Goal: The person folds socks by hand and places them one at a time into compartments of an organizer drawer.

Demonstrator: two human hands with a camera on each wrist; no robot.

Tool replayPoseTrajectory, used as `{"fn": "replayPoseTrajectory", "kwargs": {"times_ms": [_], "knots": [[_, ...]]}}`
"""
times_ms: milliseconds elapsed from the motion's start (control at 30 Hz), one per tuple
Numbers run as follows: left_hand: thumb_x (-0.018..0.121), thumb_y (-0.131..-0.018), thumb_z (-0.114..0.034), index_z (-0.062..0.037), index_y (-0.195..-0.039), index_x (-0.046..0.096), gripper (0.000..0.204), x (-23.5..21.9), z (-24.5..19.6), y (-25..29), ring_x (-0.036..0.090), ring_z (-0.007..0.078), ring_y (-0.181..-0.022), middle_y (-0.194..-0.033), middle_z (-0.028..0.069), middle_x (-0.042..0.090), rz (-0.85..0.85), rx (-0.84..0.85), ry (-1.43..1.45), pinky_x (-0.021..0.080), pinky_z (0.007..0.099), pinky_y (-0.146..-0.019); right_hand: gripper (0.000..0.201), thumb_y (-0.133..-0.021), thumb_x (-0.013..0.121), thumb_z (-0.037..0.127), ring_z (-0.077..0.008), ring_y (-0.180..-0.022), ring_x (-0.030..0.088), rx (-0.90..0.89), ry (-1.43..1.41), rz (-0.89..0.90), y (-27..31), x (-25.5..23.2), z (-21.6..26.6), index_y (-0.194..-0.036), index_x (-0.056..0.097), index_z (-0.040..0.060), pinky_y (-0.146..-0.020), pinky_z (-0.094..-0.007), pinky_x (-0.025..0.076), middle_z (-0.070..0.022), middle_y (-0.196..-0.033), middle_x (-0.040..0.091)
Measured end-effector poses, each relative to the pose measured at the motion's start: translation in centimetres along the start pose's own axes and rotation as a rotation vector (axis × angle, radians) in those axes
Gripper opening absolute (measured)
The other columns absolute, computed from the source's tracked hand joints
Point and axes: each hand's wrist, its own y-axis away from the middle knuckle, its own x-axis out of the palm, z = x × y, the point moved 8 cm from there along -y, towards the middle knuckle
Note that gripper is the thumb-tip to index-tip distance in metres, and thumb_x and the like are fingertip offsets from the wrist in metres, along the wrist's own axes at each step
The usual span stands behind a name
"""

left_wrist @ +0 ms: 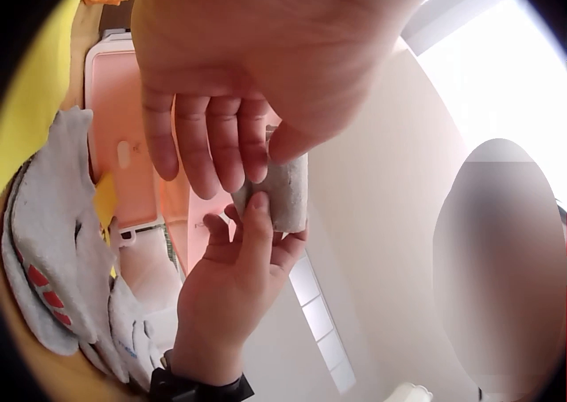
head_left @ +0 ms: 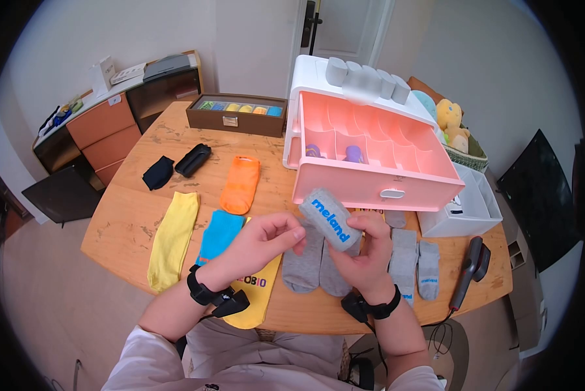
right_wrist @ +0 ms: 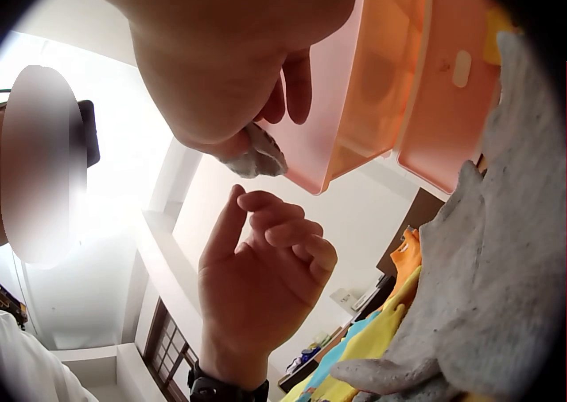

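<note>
At the left end of the counter (head_left: 126,215), starting with a dark sock (head_left: 157,173) and a black case-like thing (head_left: 192,160), too dark to name for sure. Nearer, a long yellow sock (head_left: 174,241) lying flat, then a blue sock (head_left: 219,236) beside it. Farther back, a brown box (head_left: 204,122), closed, showing green, blue, yellow and orange bundles through a see-through top. In front of that, an orange sock (head_left: 240,186); down at the near edge, a lettered yellow sock (head_left: 256,306).

And on to the left hand (head_left: 266,236), with fingers loosely bent and slightly apart, pinching nothing, just beside the action! Up above the flat grey socks (head_left: 301,264), a grey sock roll (head_left: 330,219) marked "meland", pinched between the thumb and fingers of the right hand (head_left: 365,257). Apparently deep in the rolling step, probably near the finish with this one; next calling for a firm pinch against unrolling and perhaps a tuck or smoothing from the free side.

Behind, out of a white cabinet (head_left: 305,75), a pink drawer (head_left: 341,176) split into compartments, with purple bundles (head_left: 353,154) in two at the front left. On top, a row of pale grey rolls (head_left: 336,72), blurred mid-row. Farther right, a divided white box (head_left: 436,225), holding something too small to tell.
</note>
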Motion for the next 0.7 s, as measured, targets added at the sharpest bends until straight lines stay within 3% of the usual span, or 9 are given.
{"fn": "replayPoseTrajectory", "kwargs": {"times_ms": [100,267,367,600,700], "knots": [[0.062,-0.107,-0.015,-0.0005,-0.134,0.055,0.032,0.7,-1.1,0.0,0.066,0.0123,-0.101,-0.109,0.0053,0.068,-0.016,0.049,0.119,0.054,0.0286,-0.091,0.054,-0.07,0.081,-0.006,-0.0302,-0.095,0.068,0.011,0.001,0.02,0.1,0.4,-0.3,-0.119,0.06,0.0065,-0.084,-0.0366,0.056,-0.0139,-0.106,0.067],[0.063,-0.105,-0.01,-0.0009,-0.15,0.041,0.051,1.3,-1.8,0.1,0.063,0.0159,-0.122,-0.133,0.0081,0.062,-0.041,0.098,0.213,0.051,0.0329,-0.106,0.053,-0.07,0.08,-0.007,-0.0304,-0.098,0.068,0.058,-0.056,0.107,0.1,1.4,-0.5,-0.117,0.06,0.0072,-0.085,-0.0374,0.055,-0.0141,-0.109,0.067],[0.065,-0.103,-0.008,-0.0013,-0.153,0.038,0.056,0.9,-1.3,0.0,0.059,0.0155,-0.128,-0.138,0.0077,0.06,-0.054,0.105,0.167,0.049,0.0324,-0.109,0.052,-0.07,0.08,-0.007,-0.0302,-0.099,0.067,0.107,-0.118,0.15,0.2,1.9,-0.8,-0.116,0.06,0.007,-0.084,-0.0369,0.055,-0.0141,-0.109,0.066],[0.068,-0.102,-0.011,-0.0044,-0.151,0.042,0.055,0.5,-0.9,0.0,0.06,0.0131,-0.124,-0.134,0.0052,0.062,-0.098,0.084,0.189,0.048,0.0321,-0.108,0.052,-0.072,0.083,-0.003,-0.0268,-0.102,0.067,0.139,-0.129,0.183,-0.2,2.3,-0.9,-0.117,0.06,0.0084,-0.08,-0.0332,0.056,-0.0148,-0.119,0.063],[0.069,-0.1,-0.005,-0.0037,-0.148,0.044,0.054,0.0,-0.8,0.2,0.06,0.0132,-0.126,-0.137,0.0059,0.06,-0.117,0.08,0.231,0.05,0.03,-0.108,0.053,-0.075,0.085,0.001,-0.0246,-0.107,0.068,0.2,-0.179,0.191,0.1,2.7,-1.3,-0.121,0.061,0.0097,-0.079,-0.0311,0.057,-0.0154,-0.125,0.062]]}}
